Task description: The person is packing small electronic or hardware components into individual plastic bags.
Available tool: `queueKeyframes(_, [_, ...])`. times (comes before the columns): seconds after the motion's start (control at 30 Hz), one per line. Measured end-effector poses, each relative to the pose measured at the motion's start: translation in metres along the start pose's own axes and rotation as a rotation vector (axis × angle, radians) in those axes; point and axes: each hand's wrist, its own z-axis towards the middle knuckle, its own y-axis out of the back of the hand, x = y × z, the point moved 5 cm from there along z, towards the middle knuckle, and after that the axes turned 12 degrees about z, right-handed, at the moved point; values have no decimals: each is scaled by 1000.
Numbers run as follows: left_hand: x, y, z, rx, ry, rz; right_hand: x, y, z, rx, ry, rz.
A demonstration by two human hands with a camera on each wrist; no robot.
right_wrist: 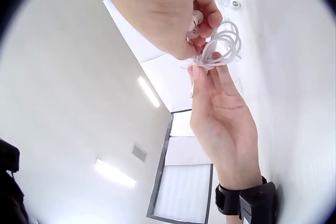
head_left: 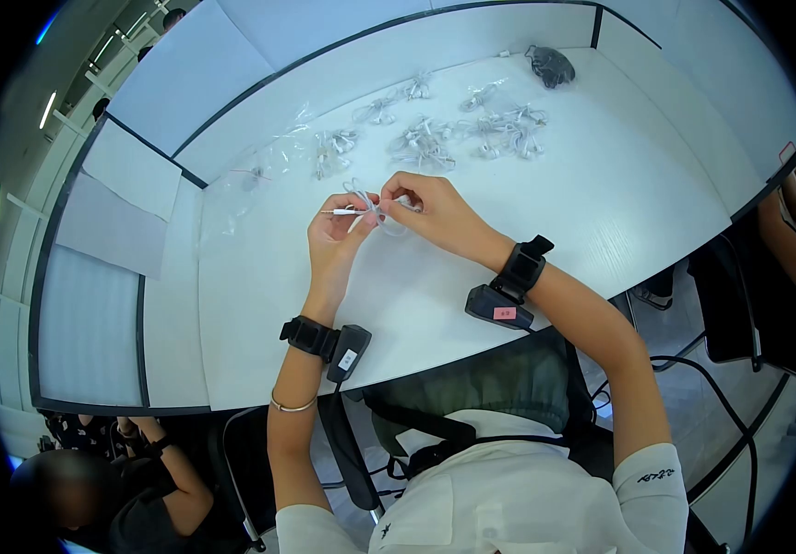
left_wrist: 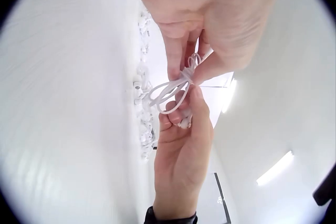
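Both hands meet over the table at a coiled pair of white earphones (left_wrist: 170,95). My left hand (head_left: 331,238) pinches the bundle at its middle between thumb and fingers, and the white plug (head_left: 344,212) sticks out across these fingers. From the other side my right hand (head_left: 439,214) pinches the same cord with thumb and fingertip. In the right wrist view, white earbuds (right_wrist: 195,23) lie within the right hand's curled fingers. Cord loops (right_wrist: 227,45) hang out beside the fingertips, cinched tight where both thumbs meet.
Several bundles of white earphones (head_left: 423,143) lie on the white table (head_left: 582,203) beyond the hands. Clear plastic bags (head_left: 255,180) spread at the left, and a dark grey pouch (head_left: 552,66) sits at the back. Low partitions (head_left: 499,35) edge the table. Another person (head_left: 153,480) sits lower left.
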Motion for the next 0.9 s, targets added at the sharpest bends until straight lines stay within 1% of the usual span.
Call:
queueKeyframes(0.2, [2, -1, 0, 14, -92, 85, -12, -2, 0, 8, -26, 73])
queueKeyframes(0.3, [1, -2, 0, -4, -62, 124, -15, -2, -1, 14, -49, 148])
queueKeyframes(0.33, [2, -1, 0, -15, -64, 180, -18, -3, -1, 38, -47, 122])
queueKeyframes(0.4, [-1, -2, -1, -38, -72, 193, -19, -3, -1, 27, -59, 118])
queueKeyframes(0.43, [-2, -1, 0, -51, -89, 235, -19, -4, -1, 22, -38, 147])
queueKeyframes(0.57, [-5, 4, 0, -121, -211, 441, -14, -3, -1, 30, -46, 119])
queueKeyframes(0.67, [-9, 2, -2, -120, -187, 537, -14, 0, 0, 15, -24, 65])
queueKeyframes(0.77, [-1, 3, 0, -88, -167, 541, -15, 1, 0, -2, 37, 11])
queueKeyframes(0.83, [1, 2, 0, -77, -146, 513, -14, 1, 0, -3, 31, -1])
queueKeyframes(0.9, [1, 3, 0, -93, -142, 545, -14, 1, 0, -3, 31, -15])
